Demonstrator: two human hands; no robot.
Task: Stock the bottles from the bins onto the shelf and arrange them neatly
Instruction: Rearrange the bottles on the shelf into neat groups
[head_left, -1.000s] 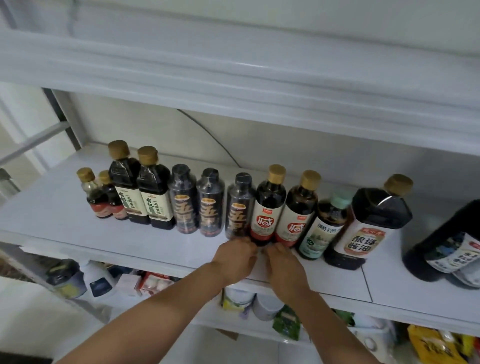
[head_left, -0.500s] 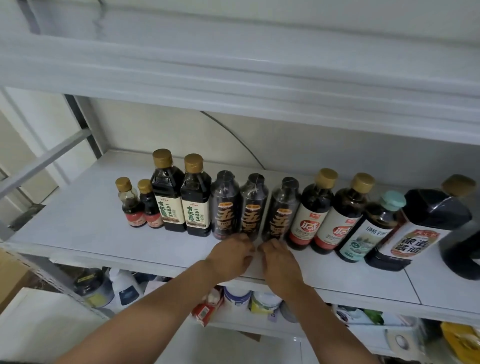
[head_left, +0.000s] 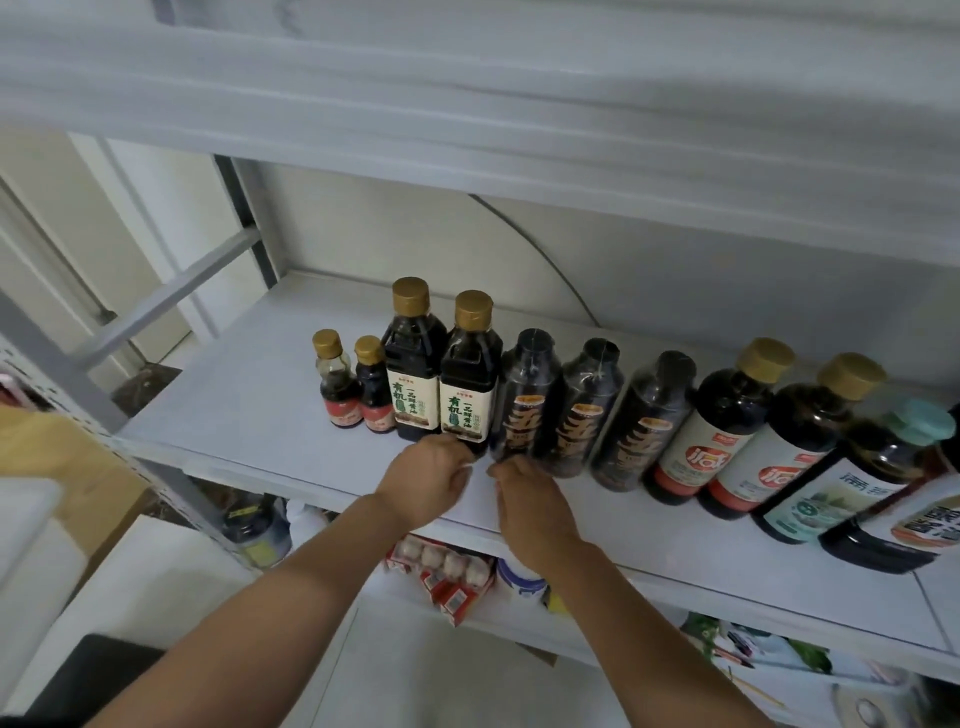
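A row of dark sauce bottles stands along the white shelf (head_left: 249, 410). From the left there are two small gold-capped bottles (head_left: 340, 387), two tall green-label bottles (head_left: 465, 384), three black-wrapped bottles (head_left: 527, 395), two red-label bottles (head_left: 722, 421), a teal-capped bottle (head_left: 852, 478) and a large bottle (head_left: 914, 525) cut off at the right edge. My left hand (head_left: 426, 483) is at the base of the second green-label bottle. My right hand (head_left: 530, 501) is at the base of the first black-wrapped bottle. The backs of both hands hide their fingertips.
An upper shelf (head_left: 467, 104) overhangs close above the bottles. On the lower shelf are an egg carton (head_left: 447, 558), small red boxes and tubs. A grey upright and diagonal brace (head_left: 171, 296) stand at the left. A cardboard box (head_left: 62, 467) sits lower left.
Both hands have slid left along the row, from the red-label bottles to the join between the green-label and black-wrapped bottles. The view has turned left with them.
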